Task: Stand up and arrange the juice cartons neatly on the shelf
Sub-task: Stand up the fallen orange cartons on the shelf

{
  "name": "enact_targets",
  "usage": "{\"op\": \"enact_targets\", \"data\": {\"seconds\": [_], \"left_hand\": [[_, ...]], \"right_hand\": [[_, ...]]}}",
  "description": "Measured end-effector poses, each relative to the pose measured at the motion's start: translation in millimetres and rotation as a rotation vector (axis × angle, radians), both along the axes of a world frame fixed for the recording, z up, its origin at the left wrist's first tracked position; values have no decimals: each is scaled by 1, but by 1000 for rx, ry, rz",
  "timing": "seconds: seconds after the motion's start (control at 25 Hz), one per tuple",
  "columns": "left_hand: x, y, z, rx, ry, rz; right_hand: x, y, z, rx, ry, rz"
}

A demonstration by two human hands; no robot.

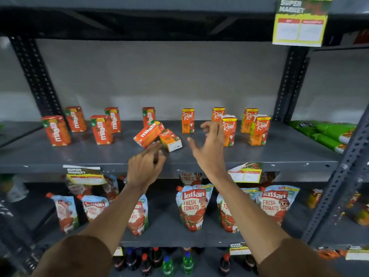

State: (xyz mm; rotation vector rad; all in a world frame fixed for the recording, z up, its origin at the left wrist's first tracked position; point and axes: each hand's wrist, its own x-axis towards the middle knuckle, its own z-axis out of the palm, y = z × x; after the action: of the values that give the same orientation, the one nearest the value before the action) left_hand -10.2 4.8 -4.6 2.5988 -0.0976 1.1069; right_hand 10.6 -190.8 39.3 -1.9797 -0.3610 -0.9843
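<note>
Small orange juice cartons stand spread along the grey shelf (79,156). Maaza cartons (58,130) are at the left, Real cartons (259,130) at the right. In the middle a Maaza carton (147,134) and a Real carton (170,141) lie tipped over, side by side. My left hand (145,164) reaches toward these two, its fingertips just at the fallen Maaza carton, holding nothing. My right hand (209,144) hovers open with fingers spread, in front of a standing Real carton (229,130), a little right of the fallen pair.
Green snack packets (323,134) lie at the shelf's right end. Tomato ketchup pouches (191,206) fill the shelf below, with bottles under them. Perforated dark uprights (36,76) frame the bay. A price tag (301,23) hangs from the shelf above.
</note>
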Motion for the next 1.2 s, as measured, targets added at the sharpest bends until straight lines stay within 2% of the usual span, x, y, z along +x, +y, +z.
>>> {"op": "enact_targets", "data": {"seconds": [0.08,0.2,0.32,0.44,0.64,0.84,1.2], "left_hand": [[-4,25,4,-86,-58,-31],[-5,70,11,-105,-30,18],[-4,105,11,-29,80,56],[-3,110,8,126,133,122],[-9,115,10,183,172,87],[-8,117,8,194,166,43],[-9,115,8,162,159,58]], "right_hand": [[-11,40,5,51,77,194],[-4,103,2,171,299,291],[11,153,0,231,510,253],[23,176,3,431,660,205],[34,192,6,526,733,146],[20,187,4,419,626,145],[-43,179,35,271,210,312]]}}
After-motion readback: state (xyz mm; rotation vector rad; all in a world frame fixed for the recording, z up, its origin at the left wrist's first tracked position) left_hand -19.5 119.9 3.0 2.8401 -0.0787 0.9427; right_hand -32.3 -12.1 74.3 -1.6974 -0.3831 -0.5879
